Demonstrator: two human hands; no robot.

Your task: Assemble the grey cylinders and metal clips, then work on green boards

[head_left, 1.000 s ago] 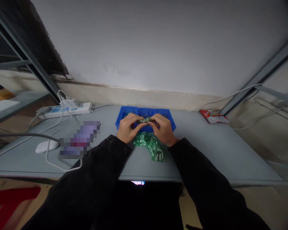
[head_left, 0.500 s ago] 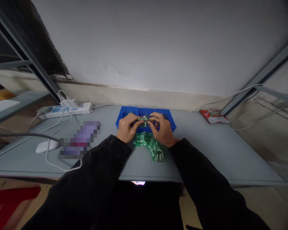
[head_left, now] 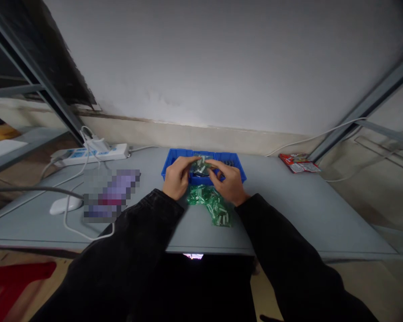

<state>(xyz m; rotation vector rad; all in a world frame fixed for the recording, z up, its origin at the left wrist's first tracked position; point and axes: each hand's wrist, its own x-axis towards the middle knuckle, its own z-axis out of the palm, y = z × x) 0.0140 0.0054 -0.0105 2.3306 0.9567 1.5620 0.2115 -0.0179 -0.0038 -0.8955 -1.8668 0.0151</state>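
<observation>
A small clear plastic bag (head_left: 200,166) with pale, short cylindrical pieces in it is spread between my hands, over the middle compartment of a blue divided bin (head_left: 201,181). My left hand (head_left: 177,178) is closed on the bag's left side, the fingertips partly hidden behind it. On the right side my right hand (head_left: 229,181) pinches it between thumb and fingers. Green plastic bags (head_left: 210,203) holding similar small pieces lie on the table just in front of the bin. Small dark parts (head_left: 229,163) show in the bin's right compartment; my left hand covers much of the left one.
On the left of the grey table (head_left: 282,214) are a white power strip (head_left: 117,152), cables, a white mouse-like object (head_left: 66,205) and a blurred-out purple item (head_left: 116,192). A red packet (head_left: 299,163) lies at the back right. Metal frame posts flank the table.
My hands have spread the small bag flatter and turned it upright, so more of its pieces show. Both hands stay over the bin; the green bags have not moved.
</observation>
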